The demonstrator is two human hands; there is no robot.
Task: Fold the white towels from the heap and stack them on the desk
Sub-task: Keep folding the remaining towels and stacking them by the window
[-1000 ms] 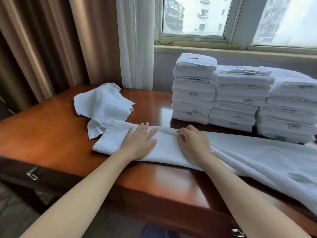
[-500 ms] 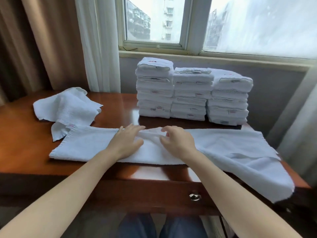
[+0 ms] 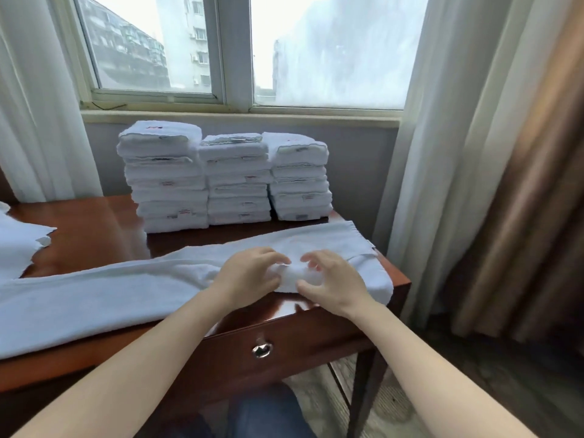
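Long towel [image 3: 110, 289], flat along desk [image 3: 94, 222] for folding | my left hand [image 3: 252, 275] and right hand [image 3: 333, 287], close together, pinch its bunched ridge, likely starting the cross-fold | stacks [image 3: 221, 178] behind.

Bare desk [image 3: 91, 235] left of stacks [image 3: 221, 181]: open passage. Stacks wall off the back edge. Long towel [image 3: 94, 295] covers the front. Loose towel [image 3: 19, 248] blocks far left. Curtain [image 3: 442, 153] close at right.
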